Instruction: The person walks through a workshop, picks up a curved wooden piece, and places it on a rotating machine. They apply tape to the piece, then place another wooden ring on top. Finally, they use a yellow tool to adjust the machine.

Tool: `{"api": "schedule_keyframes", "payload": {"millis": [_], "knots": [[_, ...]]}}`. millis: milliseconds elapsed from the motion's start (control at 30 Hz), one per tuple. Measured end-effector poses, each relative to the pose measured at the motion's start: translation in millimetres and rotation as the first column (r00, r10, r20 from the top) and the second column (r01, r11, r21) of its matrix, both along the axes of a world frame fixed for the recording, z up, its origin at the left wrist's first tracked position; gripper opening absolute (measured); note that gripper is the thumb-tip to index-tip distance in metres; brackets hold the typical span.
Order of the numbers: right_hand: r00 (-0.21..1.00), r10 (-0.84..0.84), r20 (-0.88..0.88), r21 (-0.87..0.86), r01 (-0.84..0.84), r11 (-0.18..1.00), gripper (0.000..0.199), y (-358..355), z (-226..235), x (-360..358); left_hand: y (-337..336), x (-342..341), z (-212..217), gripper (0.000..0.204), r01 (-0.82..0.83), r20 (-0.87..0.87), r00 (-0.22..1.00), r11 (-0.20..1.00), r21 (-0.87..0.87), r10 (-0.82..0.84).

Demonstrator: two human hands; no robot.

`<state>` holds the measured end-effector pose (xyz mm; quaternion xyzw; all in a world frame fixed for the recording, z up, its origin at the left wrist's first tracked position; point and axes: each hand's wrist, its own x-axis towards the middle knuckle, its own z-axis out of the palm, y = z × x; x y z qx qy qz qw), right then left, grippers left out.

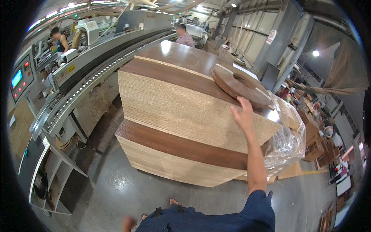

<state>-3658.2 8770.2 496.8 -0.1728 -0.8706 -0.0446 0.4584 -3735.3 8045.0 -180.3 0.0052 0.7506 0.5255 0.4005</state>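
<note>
My right hand (243, 114) reaches over the front edge of a tall stack of brown-topped boards (174, 92), thumb and fingers apart. Its fingertips meet the near rim of a coiled roll of brown edge banding (224, 77) in this view; whether they touch it I cannot tell. The roll lies flat on the stack's top, and pale strips show across it. Low at the bottom edge, my left hand (129, 222) hangs beside my body, smeared, its fingers unreadable.
A long edge-banding machine (104, 50) with a roller track runs along the left, its control panel (21, 79) at far left. Two people stand beyond. Clear plastic wrap (286, 147) covers the stack's right side. Cardboard boxes (313, 147) stand further right.
</note>
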Motion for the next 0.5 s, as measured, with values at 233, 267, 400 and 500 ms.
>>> {"api": "schedule_keyframes", "payload": {"millis": [233, 267, 400, 500], "knots": [[0.744, -0.134, 0.654, -0.212, 0.351, 0.912, 0.118, 126.7, 65.3, -80.6, 4.7, 40.6, -12.3, 0.022, -0.167, 0.030, 0.986, 0.985, 0.049, 0.166], [0.692, -0.090, 0.716, -0.263, 0.387, 0.884, 0.125, 134.5, 68.7, -82.8, 7.8, 44.3, -14.3, 0.022, -0.177, 0.052, 0.983, 0.983, 0.045, 0.174], [0.701, -0.004, 0.713, -0.316, 0.326, 0.891, 0.130, 145.4, 64.6, -92.9, 46.4, 45.3, -20.6, 0.023, -0.259, 0.025, 0.966, 0.961, 0.100, 0.258], [0.730, 0.001, 0.684, -0.311, 0.290, 0.905, 0.126, 155.5, 63.0, -87.3, 63.6, 47.3, -14.1, 0.024, -0.196, -0.015, 0.980, 0.980, 0.024, 0.197]]}}
